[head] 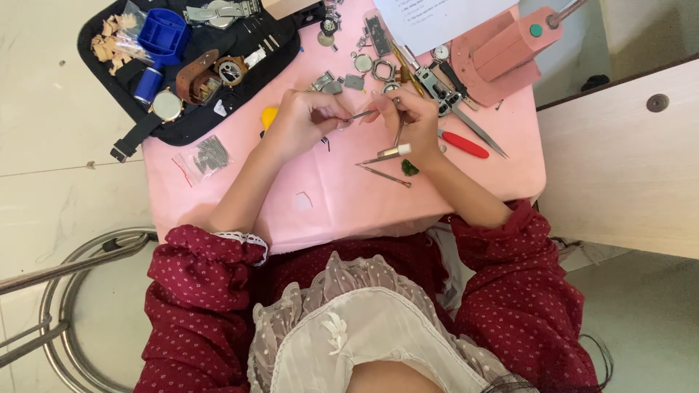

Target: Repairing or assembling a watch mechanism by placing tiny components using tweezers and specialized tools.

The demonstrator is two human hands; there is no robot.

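Note:
My left hand and my right hand meet over the pink table. Between their fingertips they pinch a thin metal piece, a small pin or bar. My right hand also grips a slim metal tool that points down toward me. Just below the right hand lie a white-tipped pen-like tool, a thin metal probe and a small green object. A yellow object peeks out from behind my left hand.
A black tool mat at the far left holds a blue case opener, watches and straps. Watch parts, a red-handled tool, pink press, paper sheets and a bag of pins lie around. A wooden desk stands right, a metal stool left.

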